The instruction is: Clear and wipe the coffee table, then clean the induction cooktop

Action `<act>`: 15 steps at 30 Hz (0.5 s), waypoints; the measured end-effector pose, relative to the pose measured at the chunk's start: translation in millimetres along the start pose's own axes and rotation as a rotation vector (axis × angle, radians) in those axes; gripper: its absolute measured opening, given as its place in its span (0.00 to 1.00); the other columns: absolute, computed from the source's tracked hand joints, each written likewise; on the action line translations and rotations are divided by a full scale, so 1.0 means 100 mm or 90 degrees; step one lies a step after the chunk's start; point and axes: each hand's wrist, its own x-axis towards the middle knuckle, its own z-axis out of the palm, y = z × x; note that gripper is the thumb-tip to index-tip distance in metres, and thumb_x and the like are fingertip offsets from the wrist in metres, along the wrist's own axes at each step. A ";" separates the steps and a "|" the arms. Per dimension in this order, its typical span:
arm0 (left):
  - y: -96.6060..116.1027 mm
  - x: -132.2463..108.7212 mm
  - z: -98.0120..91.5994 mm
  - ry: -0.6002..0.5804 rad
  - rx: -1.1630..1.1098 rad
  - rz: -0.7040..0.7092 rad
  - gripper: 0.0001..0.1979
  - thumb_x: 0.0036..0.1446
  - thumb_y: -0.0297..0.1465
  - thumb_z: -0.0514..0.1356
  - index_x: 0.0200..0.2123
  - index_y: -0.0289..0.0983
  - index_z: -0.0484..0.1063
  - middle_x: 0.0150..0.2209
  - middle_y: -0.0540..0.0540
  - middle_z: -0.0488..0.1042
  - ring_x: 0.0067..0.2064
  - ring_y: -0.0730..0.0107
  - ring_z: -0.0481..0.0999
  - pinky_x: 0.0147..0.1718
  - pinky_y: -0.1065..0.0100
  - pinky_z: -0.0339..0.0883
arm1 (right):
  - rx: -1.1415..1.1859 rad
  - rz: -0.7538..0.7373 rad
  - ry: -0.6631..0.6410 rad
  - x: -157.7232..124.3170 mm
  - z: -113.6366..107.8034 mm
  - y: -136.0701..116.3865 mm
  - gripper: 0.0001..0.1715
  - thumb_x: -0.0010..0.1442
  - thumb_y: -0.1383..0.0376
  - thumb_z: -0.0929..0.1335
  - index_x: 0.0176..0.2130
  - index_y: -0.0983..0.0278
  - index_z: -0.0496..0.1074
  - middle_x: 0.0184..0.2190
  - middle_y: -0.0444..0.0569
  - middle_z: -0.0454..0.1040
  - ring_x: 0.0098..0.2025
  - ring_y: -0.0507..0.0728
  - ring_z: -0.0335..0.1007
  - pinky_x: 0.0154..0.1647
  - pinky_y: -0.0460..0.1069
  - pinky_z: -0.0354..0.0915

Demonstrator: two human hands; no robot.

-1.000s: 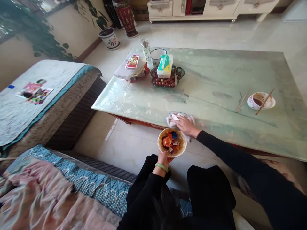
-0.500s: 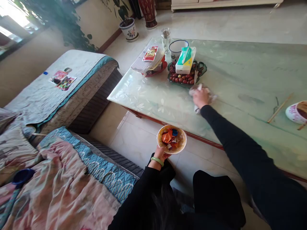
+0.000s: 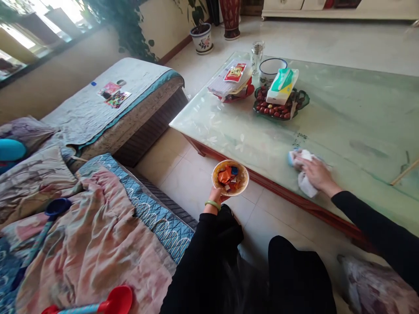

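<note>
My left hand (image 3: 216,196), with a green bangle at its wrist, grips the rim of a bowl (image 3: 242,188) holding crumpled orange and blue wrappers (image 3: 225,175). The bowl is in the air just off the front edge of the coffee table (image 3: 229,126). On the glass top, my right hand (image 3: 317,173) presses a bunched white cloth (image 3: 307,185) against the surface near that edge. A little of the cloth shows bluish at its left end. Behind it lie small dark marks on the glass, beside a green dish of red dates (image 3: 273,111).
A tissue pack (image 3: 283,86) rests on the dates. Nearby stand an enamel basin (image 3: 273,67), a glass jar (image 3: 257,56) and a stack with a red packet (image 3: 235,73). A thin stick (image 3: 404,172) lies at right. The sofa (image 3: 131,126) borders the left, with toy shovels (image 3: 118,301) on a blanket.
My right hand has drawn the cloth back toward the table's front edge and to the right. My left hand still holds the bowl. The view has shifted left.
</note>
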 end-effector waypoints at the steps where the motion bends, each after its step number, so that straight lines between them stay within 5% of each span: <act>1: 0.05 0.05 -0.03 0.008 -0.001 0.007 0.33 0.46 0.19 0.69 0.58 0.37 0.73 0.47 0.36 0.82 0.48 0.45 0.85 0.46 0.45 0.83 | -0.030 0.035 0.031 0.14 -0.03 0.14 0.32 0.67 0.62 0.59 0.64 0.60 0.75 0.65 0.62 0.74 0.67 0.71 0.66 0.67 0.67 0.63; 4: 0.16 0.19 -0.09 0.020 0.013 0.032 0.34 0.46 0.18 0.69 0.58 0.40 0.73 0.48 0.40 0.82 0.48 0.49 0.85 0.47 0.47 0.83 | -0.090 0.112 0.113 0.88 0.11 0.02 0.32 0.65 0.64 0.61 0.64 0.67 0.74 0.62 0.68 0.73 0.66 0.74 0.64 0.66 0.67 0.62; 7: 0.21 0.26 -0.12 0.026 0.012 0.035 0.33 0.45 0.18 0.69 0.57 0.40 0.74 0.45 0.41 0.82 0.48 0.50 0.85 0.47 0.48 0.83 | -0.094 0.146 0.108 1.70 0.50 -0.83 0.28 0.66 0.66 0.62 0.60 0.72 0.76 0.54 0.71 0.77 0.59 0.73 0.68 0.62 0.66 0.61; 9: 0.24 0.26 -0.12 0.028 0.009 0.031 0.34 0.45 0.18 0.69 0.57 0.40 0.74 0.44 0.41 0.82 0.47 0.49 0.85 0.46 0.48 0.83 | -0.064 0.044 0.033 2.00 0.79 -1.52 0.25 0.67 0.69 0.61 0.57 0.72 0.77 0.54 0.69 0.77 0.57 0.69 0.68 0.63 0.63 0.60; 12: 0.26 0.25 -0.08 0.018 0.011 0.048 0.33 0.46 0.19 0.69 0.58 0.39 0.75 0.45 0.39 0.83 0.46 0.48 0.85 0.45 0.47 0.84 | 0.011 -0.117 -0.013 1.91 1.05 -2.17 0.27 0.70 0.68 0.60 0.62 0.68 0.76 0.60 0.64 0.76 0.62 0.68 0.66 0.67 0.62 0.58; 15: 0.26 0.27 -0.05 0.011 -0.013 0.059 0.32 0.49 0.24 0.71 0.59 0.39 0.76 0.47 0.36 0.83 0.48 0.46 0.85 0.44 0.47 0.84 | 0.058 -0.214 -0.082 1.43 0.98 -2.03 0.28 0.70 0.66 0.61 0.65 0.61 0.75 0.63 0.56 0.76 0.65 0.67 0.66 0.69 0.63 0.60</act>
